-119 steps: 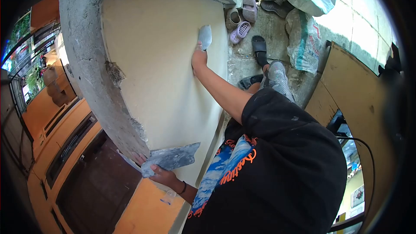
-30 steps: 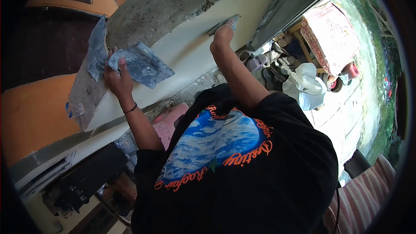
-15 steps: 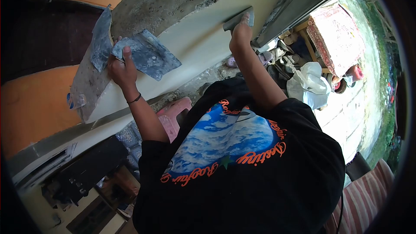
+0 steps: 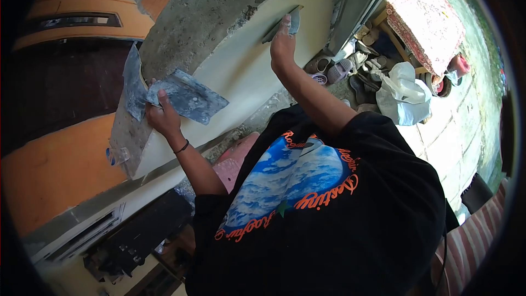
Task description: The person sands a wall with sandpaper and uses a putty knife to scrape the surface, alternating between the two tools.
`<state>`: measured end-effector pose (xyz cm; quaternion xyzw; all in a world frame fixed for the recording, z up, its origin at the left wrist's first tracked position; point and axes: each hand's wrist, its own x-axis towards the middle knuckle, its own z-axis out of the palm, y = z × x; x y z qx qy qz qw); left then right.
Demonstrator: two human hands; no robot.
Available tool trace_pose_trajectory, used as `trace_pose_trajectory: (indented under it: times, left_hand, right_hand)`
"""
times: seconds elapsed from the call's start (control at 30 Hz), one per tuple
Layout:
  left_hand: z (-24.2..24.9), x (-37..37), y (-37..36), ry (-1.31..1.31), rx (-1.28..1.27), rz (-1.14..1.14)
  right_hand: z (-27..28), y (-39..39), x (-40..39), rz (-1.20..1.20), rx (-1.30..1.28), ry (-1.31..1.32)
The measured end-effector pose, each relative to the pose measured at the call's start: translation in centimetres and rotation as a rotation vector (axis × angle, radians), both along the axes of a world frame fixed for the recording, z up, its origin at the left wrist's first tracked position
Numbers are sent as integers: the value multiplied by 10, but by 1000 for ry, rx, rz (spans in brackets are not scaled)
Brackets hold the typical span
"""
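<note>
Against smooth cream wall [image 4: 241, 77] | right hand [image 4: 282, 50] gripping thin grey flat blade [image 4: 295, 22], partly hand-covered; left hand [image 4: 165, 120], well apart, clamped on smeared grey sheeting [image 4: 192, 98], one piece or two unclear | rough grey concrete ledge [image 4: 186, 27] alongside; jumbled shoes [image 4: 339, 70] beyond

The right arm [image 4: 316, 96] stretches to the wall [image 4: 246, 71], the right hand [image 4: 282, 49] curled in a grip close beside it — the left forearm [image 4: 201, 171] angles toward the wall's left end, the left hand [image 4: 165, 120] clasped, thumb [image 4: 162, 96] uppermost.
</note>
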<state>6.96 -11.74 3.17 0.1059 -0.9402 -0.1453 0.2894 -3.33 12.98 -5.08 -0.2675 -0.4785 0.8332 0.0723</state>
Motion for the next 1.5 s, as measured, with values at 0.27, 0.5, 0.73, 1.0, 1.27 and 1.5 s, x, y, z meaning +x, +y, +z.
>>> trace_pose_trajectory:
  times: [0.27,0.5,0.73,1.0,1.27,1.5]
  left_hand:
    - [0,-1,-1,20,-27,-24]
    - [-8,1,-12,-37,-9,41]
    - [-7,0,-11,-34,-41,23]
    - [-10,1,-19,-41,-72,50]
    - [-12,4,-23,-45,-88,52]
    - [-4,-3,-3,-13,-36,17]
  right_hand:
    - [-48,7,-50,-226,118,60]
    - [-21,-7,-35,-194,328,196]
    - [0,-7,-23,-159,335,219]
    - [-36,26,-58,-156,150,26]
    - [-36,47,-62,-185,357,60]
    - [-29,43,-53,-179,475,116]
